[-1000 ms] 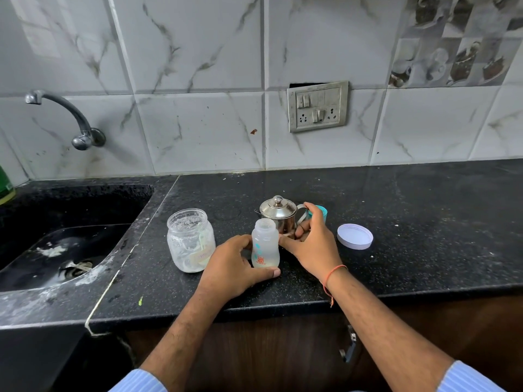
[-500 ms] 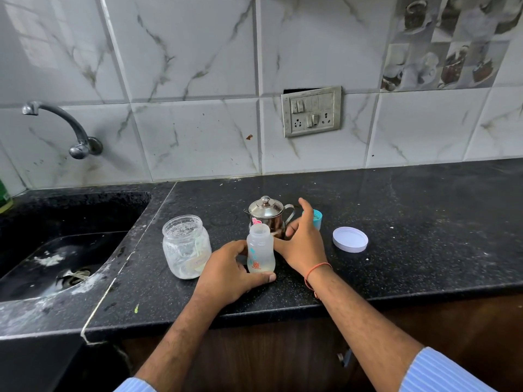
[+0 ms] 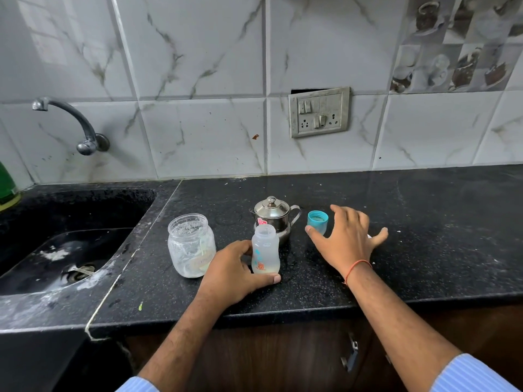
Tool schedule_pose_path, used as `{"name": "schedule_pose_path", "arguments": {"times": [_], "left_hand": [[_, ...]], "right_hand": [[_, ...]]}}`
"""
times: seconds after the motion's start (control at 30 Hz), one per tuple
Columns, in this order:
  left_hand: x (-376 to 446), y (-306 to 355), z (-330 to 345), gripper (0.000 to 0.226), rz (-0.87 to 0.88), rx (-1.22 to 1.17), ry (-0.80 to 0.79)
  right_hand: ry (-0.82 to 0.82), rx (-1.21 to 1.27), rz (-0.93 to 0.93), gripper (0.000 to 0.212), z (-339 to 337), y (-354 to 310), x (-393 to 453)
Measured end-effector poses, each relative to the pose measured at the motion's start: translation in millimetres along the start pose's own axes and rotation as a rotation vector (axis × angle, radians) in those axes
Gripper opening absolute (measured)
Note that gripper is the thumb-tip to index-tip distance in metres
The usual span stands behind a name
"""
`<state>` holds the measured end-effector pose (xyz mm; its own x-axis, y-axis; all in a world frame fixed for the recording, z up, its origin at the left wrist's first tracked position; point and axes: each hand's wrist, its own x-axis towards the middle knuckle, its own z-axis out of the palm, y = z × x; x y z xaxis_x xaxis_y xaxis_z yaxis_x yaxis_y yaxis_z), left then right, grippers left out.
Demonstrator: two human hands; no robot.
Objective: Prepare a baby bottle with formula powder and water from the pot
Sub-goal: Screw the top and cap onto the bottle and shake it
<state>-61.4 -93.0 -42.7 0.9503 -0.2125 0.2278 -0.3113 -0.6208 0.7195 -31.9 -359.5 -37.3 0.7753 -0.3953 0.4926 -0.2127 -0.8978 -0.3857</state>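
Note:
An open, clear baby bottle [image 3: 265, 248] stands upright on the black counter [image 3: 424, 250], with a little pale liquid at its bottom. My left hand [image 3: 235, 274] grips its base, thumb in front. Just behind it sits a small lidded steel pot [image 3: 273, 215]. An open plastic jar [image 3: 190, 244] with powder residue and a scoop inside stands to the left. The blue bottle cap [image 3: 317, 221] stands right of the pot. My right hand [image 3: 346, 240] hovers spread and open beside the cap, its thumb next to it, covering most of the white jar lid.
A black sink [image 3: 70, 250] lies to the left with a wall tap [image 3: 82, 128] above it. A switch and socket plate [image 3: 319, 111] is on the tiled wall. A green bottle [image 3: 7, 185] shows at the far left edge.
My right hand has left the pot's handle and moved right, fingers spread, over the white lid and beside the blue cap. My left hand keeps hold of the bottle.

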Motion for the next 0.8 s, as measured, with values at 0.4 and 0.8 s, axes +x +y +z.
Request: {"name": "schedule_pose_path", "arguments": {"times": [0.4, 0.8], "left_hand": [[-1.0, 1.6, -0.6, 0.061, 0.012, -0.004, 0.001], [1.2, -0.8, -0.8, 0.068, 0.012, 0.050, 0.006]], "right_hand": [[-0.012, 0.278, -0.008, 0.043, -13.3, -6.2, -8.4], [-0.094, 0.647, -0.451, 0.060, -27.7, -5.8, -39.2]]}}
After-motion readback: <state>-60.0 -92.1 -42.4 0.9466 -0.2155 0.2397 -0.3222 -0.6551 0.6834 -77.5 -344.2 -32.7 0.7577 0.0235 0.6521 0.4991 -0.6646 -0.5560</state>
